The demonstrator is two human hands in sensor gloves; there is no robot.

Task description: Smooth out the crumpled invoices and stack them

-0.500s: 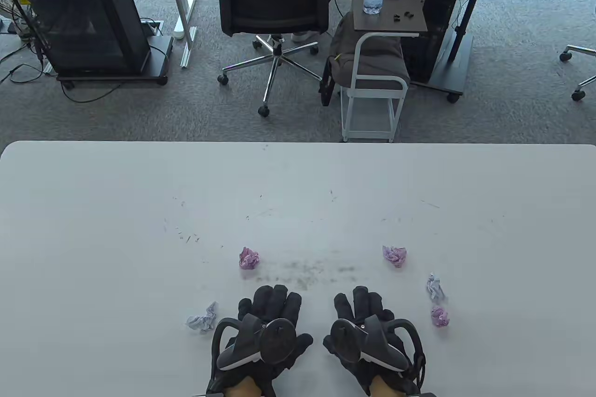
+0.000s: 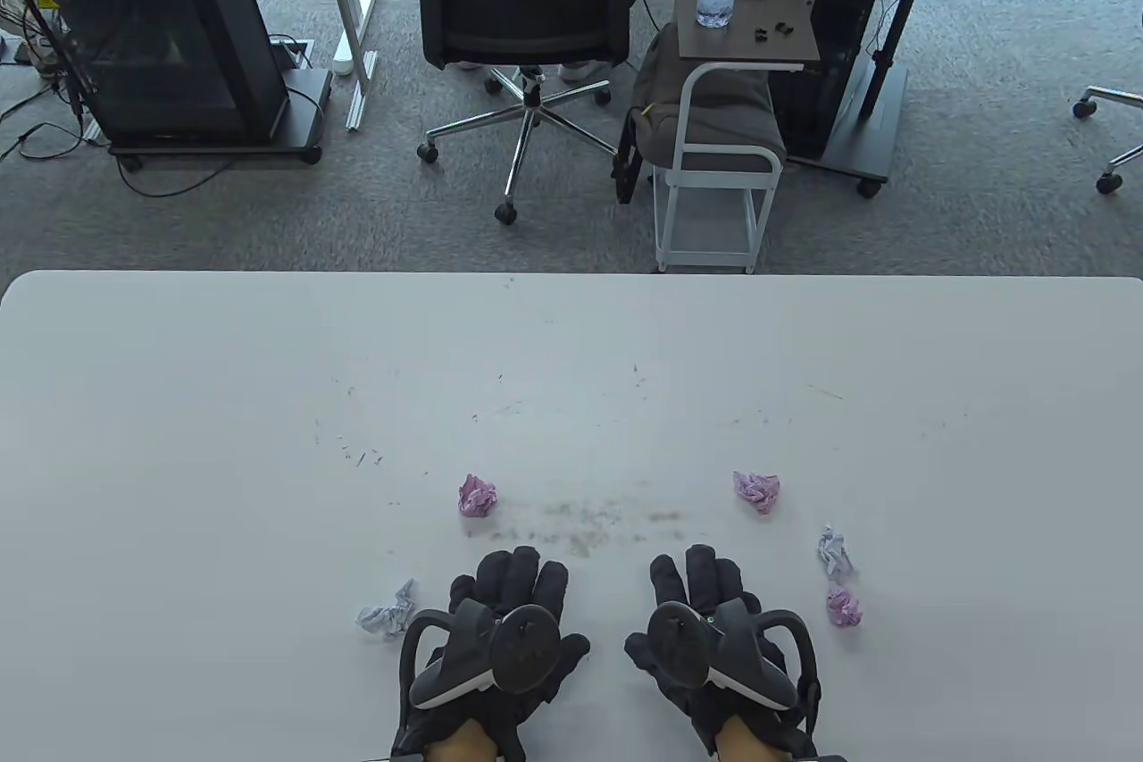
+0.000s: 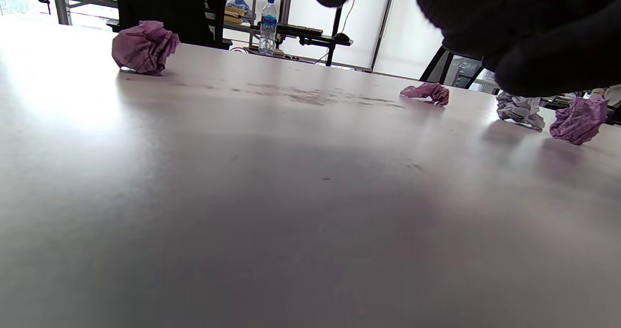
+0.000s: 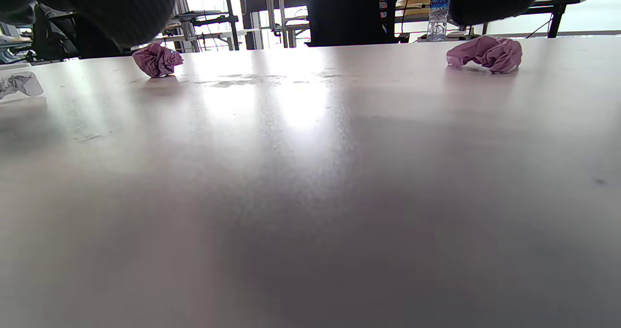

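Hands: left hand [image 2: 500,628] and right hand [image 2: 714,632] flat, fingers spread, holding nothing. Start with the nearest paper ball [image 2: 388,615]; pin one edge, smooth outward on the counter [image 2: 223,440].

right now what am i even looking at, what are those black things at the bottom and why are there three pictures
Those are a person's two hands in black sensor gloves, the left hand and right hand, each with a tracker strapped on its back. They are over the white table, holding nothing.

One picture looks down from above the table. The other two come from cameras on each wrist, low over the tabletop, with the fingers dark along the top edge.

Five crumpled paper balls lie on the table: a pink one ahead of the left hand, a pale one beside it, and a second pink ball, a pale ball and a third pink ball near the right hand.
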